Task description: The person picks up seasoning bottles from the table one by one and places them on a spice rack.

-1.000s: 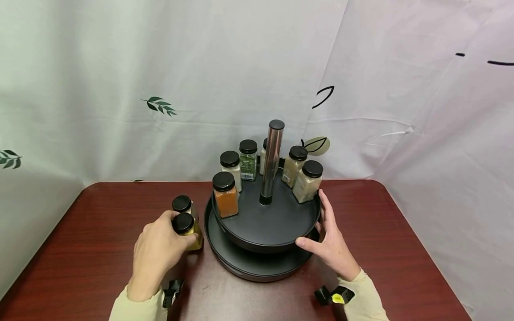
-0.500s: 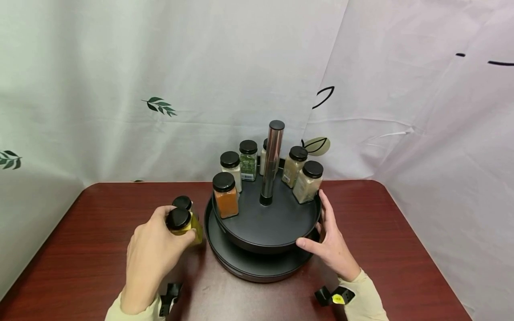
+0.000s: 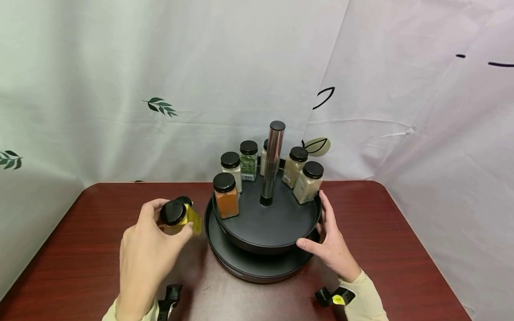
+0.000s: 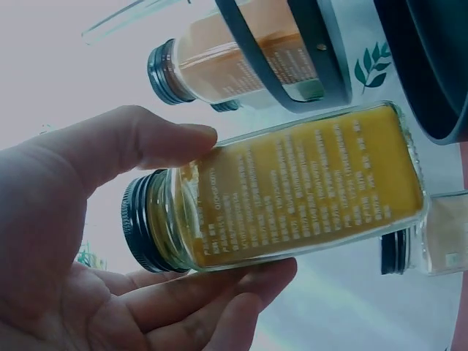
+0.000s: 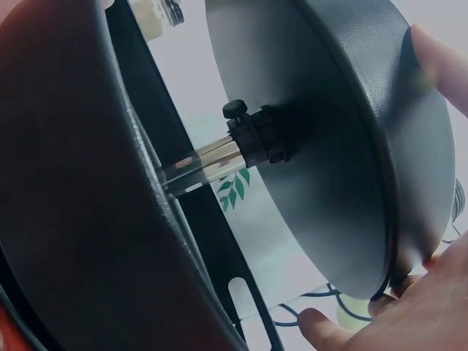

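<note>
My left hand (image 3: pixel 140 254) pinches a square glass spice jar (image 4: pixel 300 190) of yellow powder between thumb and fingers. The jar is tilted, its black lid towards the palm, and it hangs above the table left of a black two-tier spice rack. Printed text on its side shows in the left wrist view. My right hand (image 3: pixel 335 249) grips the right edge of the rack's upper tray (image 3: pixel 261 229), thumb at the front rim and fingers round the side. Behind the yellow jar a second jar (image 4: pixel 447 234) stands on the table, mostly hidden in the head view.
On the upper tray stand an orange spice jar (image 3: pixel 227 203), a green one (image 3: pixel 248 167) and several pale ones round a metal pole (image 3: pixel 272 165). The lower tray (image 3: pixel 257 269) juts out beneath. A white curtain (image 3: pixel 201 67) hangs behind the brown table (image 3: pixel 401 267).
My left hand has lifted the yellow jar off the table, tilting it and drawing it slightly left. My right hand and the rack have stayed in place.
</note>
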`<state>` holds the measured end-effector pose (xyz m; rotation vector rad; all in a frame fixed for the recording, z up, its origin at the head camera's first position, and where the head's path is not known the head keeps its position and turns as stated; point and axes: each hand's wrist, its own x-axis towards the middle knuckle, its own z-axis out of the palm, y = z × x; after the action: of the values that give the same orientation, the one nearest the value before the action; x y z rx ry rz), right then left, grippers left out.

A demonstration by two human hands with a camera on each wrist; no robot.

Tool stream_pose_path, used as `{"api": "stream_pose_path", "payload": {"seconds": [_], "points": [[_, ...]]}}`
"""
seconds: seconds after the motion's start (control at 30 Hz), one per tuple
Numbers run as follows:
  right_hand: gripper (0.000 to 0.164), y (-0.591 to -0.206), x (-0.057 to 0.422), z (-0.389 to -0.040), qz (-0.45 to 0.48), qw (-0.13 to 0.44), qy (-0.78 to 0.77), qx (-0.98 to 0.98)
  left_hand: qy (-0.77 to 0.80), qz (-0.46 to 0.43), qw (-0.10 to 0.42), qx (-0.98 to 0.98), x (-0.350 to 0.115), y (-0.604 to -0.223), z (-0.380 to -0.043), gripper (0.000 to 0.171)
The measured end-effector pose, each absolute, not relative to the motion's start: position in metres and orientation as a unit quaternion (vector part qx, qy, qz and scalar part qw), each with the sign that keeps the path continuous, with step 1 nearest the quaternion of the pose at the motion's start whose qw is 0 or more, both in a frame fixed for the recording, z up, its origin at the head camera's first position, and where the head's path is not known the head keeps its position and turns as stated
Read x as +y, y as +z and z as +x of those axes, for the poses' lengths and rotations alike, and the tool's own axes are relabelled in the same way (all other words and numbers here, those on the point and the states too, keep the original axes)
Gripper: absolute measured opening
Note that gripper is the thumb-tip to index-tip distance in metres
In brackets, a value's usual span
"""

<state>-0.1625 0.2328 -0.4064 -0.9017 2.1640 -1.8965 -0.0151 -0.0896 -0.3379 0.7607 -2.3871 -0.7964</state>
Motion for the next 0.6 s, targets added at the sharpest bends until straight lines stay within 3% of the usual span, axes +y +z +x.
{"api": "stream_pose_path", "payload": {"seconds": [0.6], "points": [[0.114, -0.4075, 0.2325, -0.1633, -0.301, 0.06, -0.628, 0.715, -0.278, 0.199, 0.413, -0.844, -0.0803, -0.3314, -0.0085, 0.066]]}}
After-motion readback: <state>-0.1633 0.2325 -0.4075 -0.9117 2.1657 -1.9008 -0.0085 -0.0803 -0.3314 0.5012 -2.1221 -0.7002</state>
